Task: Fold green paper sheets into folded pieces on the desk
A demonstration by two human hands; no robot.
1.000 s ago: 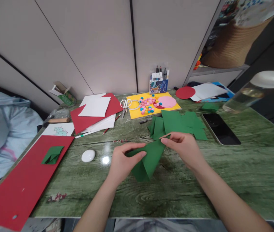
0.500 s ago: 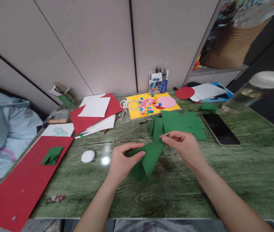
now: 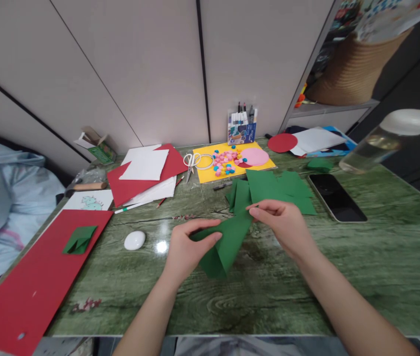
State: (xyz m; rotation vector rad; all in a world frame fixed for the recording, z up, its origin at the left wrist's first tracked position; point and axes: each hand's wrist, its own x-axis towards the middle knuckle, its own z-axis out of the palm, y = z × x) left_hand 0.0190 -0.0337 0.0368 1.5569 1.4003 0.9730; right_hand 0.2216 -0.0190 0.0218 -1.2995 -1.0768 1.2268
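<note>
Between my two hands a folded sheet of green paper (image 3: 228, 242) is held above the table, its lower part bent into a flap. My left hand (image 3: 187, 247) pinches its left side between thumb and fingers. The far right corner sits in the fingertips of my right hand (image 3: 278, 220). Just beyond lie several loose green paper pieces (image 3: 280, 190), overlapping one another. On a long red sheet (image 3: 27, 282) at the left rests a small folded green paper piece (image 3: 79, 240).
A white oval object (image 3: 134, 241) lies left of my left hand. Scissors (image 3: 190, 165) and pink, blue and yellow bits (image 3: 226, 160) are at the back by a yellow sheet (image 3: 204, 175). A phone (image 3: 338, 198) and a lidded bottle (image 3: 376, 143) stand on the right.
Almost nothing differs. Both hands keep their grip on the green paper, and the view has shifted very slightly.
</note>
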